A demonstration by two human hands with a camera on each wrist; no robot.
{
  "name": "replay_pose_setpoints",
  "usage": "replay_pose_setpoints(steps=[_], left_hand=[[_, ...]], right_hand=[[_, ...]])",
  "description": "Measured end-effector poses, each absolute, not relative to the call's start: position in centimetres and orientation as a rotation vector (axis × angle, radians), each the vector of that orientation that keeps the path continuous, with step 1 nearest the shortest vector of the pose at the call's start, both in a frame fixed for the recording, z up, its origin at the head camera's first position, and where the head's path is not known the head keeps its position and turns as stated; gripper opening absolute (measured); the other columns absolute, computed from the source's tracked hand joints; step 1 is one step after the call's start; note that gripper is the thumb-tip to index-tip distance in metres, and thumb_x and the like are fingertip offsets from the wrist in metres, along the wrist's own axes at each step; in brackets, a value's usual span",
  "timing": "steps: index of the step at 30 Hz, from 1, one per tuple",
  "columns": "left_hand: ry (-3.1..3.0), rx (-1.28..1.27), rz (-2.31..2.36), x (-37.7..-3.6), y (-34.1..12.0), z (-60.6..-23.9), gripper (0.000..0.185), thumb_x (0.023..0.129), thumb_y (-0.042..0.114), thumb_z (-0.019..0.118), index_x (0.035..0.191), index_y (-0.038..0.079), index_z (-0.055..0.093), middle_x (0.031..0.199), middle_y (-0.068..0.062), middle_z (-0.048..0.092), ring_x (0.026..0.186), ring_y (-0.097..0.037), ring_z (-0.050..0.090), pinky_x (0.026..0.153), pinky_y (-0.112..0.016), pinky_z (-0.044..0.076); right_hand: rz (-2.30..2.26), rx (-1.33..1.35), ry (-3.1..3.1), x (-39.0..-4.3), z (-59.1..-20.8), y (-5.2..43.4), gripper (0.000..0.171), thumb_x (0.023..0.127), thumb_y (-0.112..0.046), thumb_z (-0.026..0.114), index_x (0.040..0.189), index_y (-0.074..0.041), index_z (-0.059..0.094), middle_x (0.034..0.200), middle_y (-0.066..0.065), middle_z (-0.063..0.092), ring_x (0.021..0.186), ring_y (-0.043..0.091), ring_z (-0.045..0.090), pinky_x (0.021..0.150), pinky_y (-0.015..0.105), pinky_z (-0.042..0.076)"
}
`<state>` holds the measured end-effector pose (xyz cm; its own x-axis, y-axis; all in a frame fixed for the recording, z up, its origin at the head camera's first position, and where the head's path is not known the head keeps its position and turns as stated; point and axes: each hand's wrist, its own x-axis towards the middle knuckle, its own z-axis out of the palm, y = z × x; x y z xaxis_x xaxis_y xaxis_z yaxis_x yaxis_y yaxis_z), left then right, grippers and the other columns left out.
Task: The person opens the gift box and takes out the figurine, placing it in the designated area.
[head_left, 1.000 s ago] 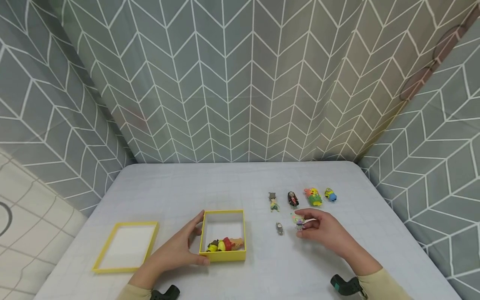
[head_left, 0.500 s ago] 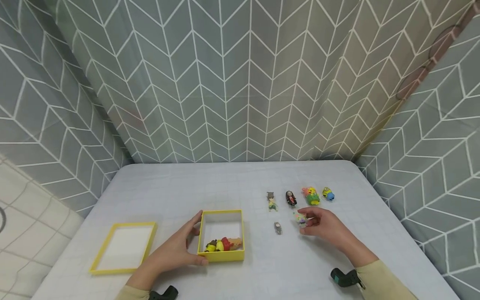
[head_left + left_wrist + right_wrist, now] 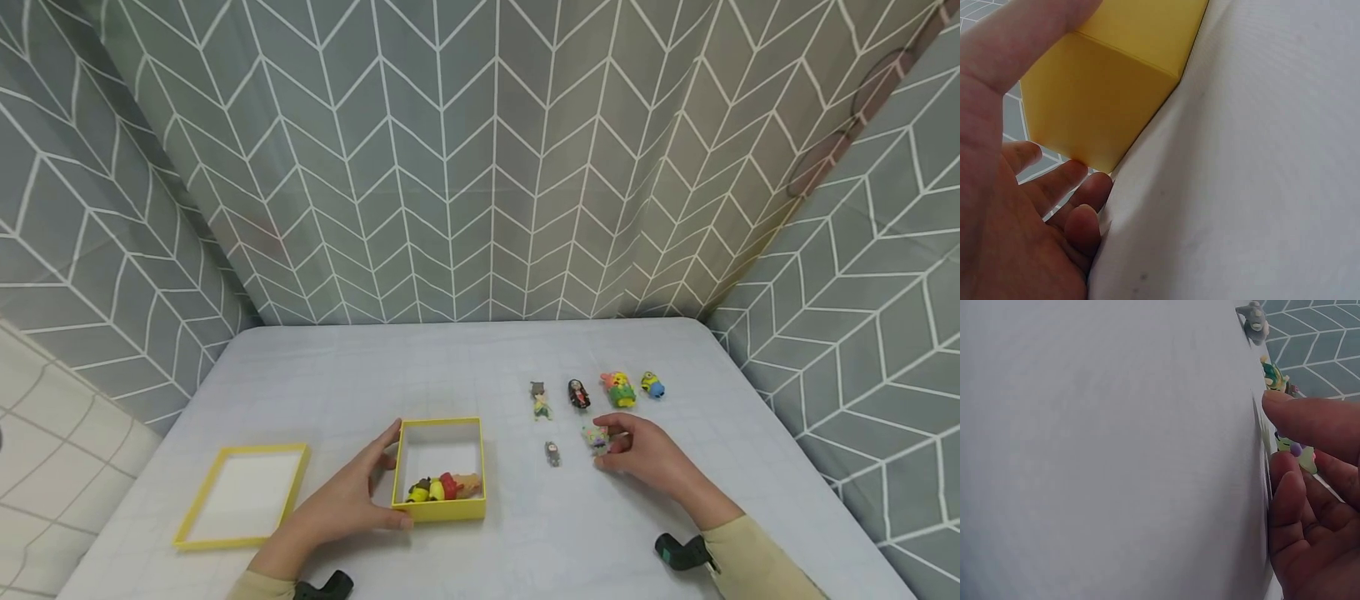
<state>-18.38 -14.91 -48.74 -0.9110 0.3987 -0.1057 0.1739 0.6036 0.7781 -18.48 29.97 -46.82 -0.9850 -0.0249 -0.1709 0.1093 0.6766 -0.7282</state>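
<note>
My left hand grips a shallow yellow box by its left side, thumb along the front wall and fingertips at the far left corner. Inside, along the near wall, lie several small figurines, yellow, red and tan. My right hand holds a pale green and purple figurine between thumb and fingers, low at the table. In the right wrist view the fingers partly cover this figurine. A small grey figurine lies just left of it.
Behind the right hand lies a row: a brown-haired figurine, a dark-haired one, a green, yellow and pink one and a yellow-blue minion. A yellow-rimmed box lid rests at the left.
The pale figurine has shifted slightly right and turned a little with my right hand. My left hand and the box have stayed in place; the head view has drifted slightly.
</note>
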Motion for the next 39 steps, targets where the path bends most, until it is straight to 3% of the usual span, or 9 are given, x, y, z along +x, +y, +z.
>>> replay_pose_setpoints(steps=[4,13,24,31,39], left_hand=[[2.563,0.453,1.197,-18.3,-15.0,-48.6,0.132,0.057,0.053,0.093,0.160,0.028,0.014,0.155,0.004,0.032,0.122,-0.017,0.047,0.090,-0.038,0.047],[2.532,0.460,1.235,-18.4,-15.2,-48.6,0.133,0.056,0.052,0.093,0.160,0.030,0.012,0.156,0.004,0.029,0.125,-0.018,0.045,0.101,-0.046,0.042],[2.539,0.439,1.221,-18.6,-15.1,-48.5,0.134,0.054,0.052,0.094,0.160,0.030,0.014,0.157,0.003,0.030,0.124,-0.018,0.046,0.099,-0.046,0.044],[2.517,0.457,1.245,-18.6,-15.0,-48.7,0.134,0.056,0.051,0.094,0.160,0.028,0.014,0.158,0.004,0.027,0.125,-0.020,0.045,0.105,-0.050,0.039],[2.510,0.479,1.261,-18.5,-15.1,-48.9,0.133,0.057,0.050,0.094,0.160,0.026,0.014,0.158,0.002,0.028,0.125,-0.020,0.045,0.104,-0.050,0.039]], right_hand=[[-1.184,0.046,2.738,-18.6,-46.9,29.9,0.056,0.075,-0.016,0.087,0.126,-0.012,0.064,0.091,0.003,0.059,0.073,0.018,0.053,0.058,0.028,0.044],[-1.152,0.026,2.741,-18.6,-46.8,29.8,0.055,0.076,-0.021,0.087,0.126,-0.011,0.065,0.082,0.003,0.057,0.071,0.018,0.051,0.059,0.029,0.042],[-1.161,0.039,2.698,-18.7,-47.0,30.1,0.059,0.074,-0.023,0.088,0.128,-0.013,0.065,0.079,0.005,0.056,0.070,0.019,0.050,0.058,0.029,0.040],[-1.283,0.093,2.588,-18.6,-47.0,30.7,0.076,0.071,-0.024,0.090,0.138,-0.015,0.055,0.112,0.010,0.054,0.081,0.023,0.052,0.068,0.034,0.044],[-1.382,0.106,2.524,-18.3,-47.0,31.0,0.083,0.076,-0.021,0.088,0.146,-0.011,0.046,0.119,0.013,0.053,0.087,0.025,0.049,0.068,0.033,0.045]])
